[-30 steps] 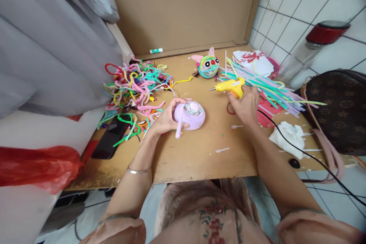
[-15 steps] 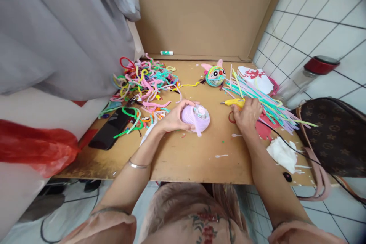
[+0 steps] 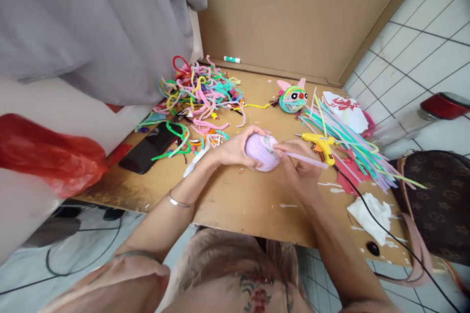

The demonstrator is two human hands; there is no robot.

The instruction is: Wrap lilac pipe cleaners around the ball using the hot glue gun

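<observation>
**Our right hand [image 3: 303, 168] has moved off the yellow glue gun [image 3: 318, 145] to a lilac strip [image 3: 310, 160]**

The gun lies released, toward the desk's [image 3: 235, 200] right edge; our right hand pinches the strip at the lilac-wrapped ball [image 3: 257, 152]. Our left hand [image 3: 237, 149] grips the ball, midway between the desk's front and back edges. Our hands hide part of it, so we can't tell whether it touches the desk or where the strip's near end sits. The brown bag [image 3: 435, 200] is cut off.
</observation>
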